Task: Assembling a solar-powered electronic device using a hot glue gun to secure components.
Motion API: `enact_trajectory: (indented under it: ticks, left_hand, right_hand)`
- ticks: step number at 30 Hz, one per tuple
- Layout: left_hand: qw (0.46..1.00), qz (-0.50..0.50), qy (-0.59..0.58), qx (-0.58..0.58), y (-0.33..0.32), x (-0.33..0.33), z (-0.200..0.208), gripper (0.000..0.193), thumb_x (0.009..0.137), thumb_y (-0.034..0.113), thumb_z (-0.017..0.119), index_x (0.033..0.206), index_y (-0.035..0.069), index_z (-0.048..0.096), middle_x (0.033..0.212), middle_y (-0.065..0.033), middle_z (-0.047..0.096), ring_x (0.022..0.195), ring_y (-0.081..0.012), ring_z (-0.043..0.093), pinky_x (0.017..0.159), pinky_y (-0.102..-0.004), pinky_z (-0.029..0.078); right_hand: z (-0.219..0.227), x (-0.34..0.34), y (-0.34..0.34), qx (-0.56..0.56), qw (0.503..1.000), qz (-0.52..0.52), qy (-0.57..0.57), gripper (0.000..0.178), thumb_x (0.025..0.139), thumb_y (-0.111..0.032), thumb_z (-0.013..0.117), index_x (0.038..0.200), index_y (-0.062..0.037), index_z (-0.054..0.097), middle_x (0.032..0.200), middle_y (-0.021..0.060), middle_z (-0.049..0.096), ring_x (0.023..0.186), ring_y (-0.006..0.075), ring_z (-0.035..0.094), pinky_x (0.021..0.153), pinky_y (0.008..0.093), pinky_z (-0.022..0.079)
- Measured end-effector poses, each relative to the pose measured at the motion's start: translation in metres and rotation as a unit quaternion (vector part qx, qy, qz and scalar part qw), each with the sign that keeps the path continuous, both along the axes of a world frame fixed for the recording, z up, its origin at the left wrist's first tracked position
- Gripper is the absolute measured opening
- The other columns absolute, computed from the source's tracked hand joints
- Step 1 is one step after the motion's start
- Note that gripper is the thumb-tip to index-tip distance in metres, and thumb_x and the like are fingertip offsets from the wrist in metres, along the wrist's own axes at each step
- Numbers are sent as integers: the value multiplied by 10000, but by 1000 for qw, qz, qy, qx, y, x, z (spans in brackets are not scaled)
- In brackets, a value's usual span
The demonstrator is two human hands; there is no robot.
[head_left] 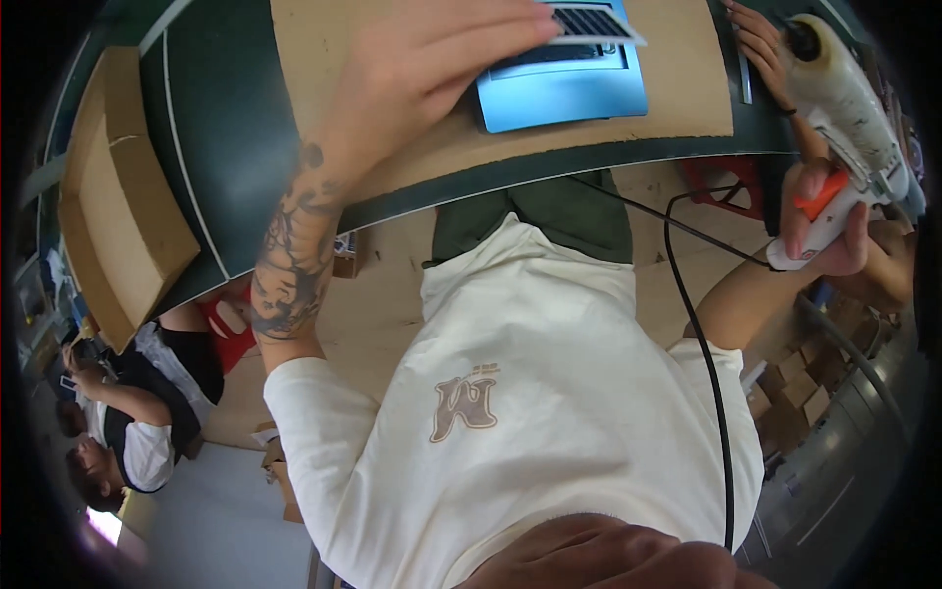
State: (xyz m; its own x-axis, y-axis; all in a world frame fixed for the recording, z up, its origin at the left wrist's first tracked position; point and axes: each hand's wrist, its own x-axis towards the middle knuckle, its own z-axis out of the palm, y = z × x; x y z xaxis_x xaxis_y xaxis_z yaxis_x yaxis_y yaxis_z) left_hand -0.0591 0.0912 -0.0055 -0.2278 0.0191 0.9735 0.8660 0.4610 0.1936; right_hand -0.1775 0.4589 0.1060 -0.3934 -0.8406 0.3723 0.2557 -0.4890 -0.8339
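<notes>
Here, the left fingers [530, 22] hold a panel [595, 22], probably solar.

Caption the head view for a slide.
Left hand holds a gridded panel over a blue frame; right hand holds a glue gun.

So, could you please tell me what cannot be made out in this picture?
All in the head view:
- Recess of the blue housing: partly covered by the small solar panel in the left hand.
- Far end of the blue housing: not seen whole, at the upper picture edge.
- Right hand: some fingers partly behind the glue gun.
- Seated person's device: screen too small.
</notes>
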Motion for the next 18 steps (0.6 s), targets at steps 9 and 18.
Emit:
enact_trajectory:
  ticks: [9, 18]
  left_hand:
    - [888, 123, -362, -255, 10, 61, 71, 413, 833, -62, 665, 1231, 43, 693, 1281, -153, 656, 1220, -326, 624, 1098, -482, 451]
    - [829, 172, -435, -306, 26, 67, 88, 495, 810, 102, 732, 1297, 64, 651, 1356, -123, 616, 1295, -340, 557, 1135, -519, 392]
  right_hand:
    - [-48, 13, 4, 6, 991, -64, -115, 596, 1003, -222, 405, 1430, 164, 252, 1091, 417, 546, 425, 219, 557, 394, 246, 457]
    - [-85, 6, 1, -73, 980, -33, -184, 571, 1021, -225, 380, 1450, 123, 238, 1131, 384, 551, 418, 205, 549, 402, 236, 457]
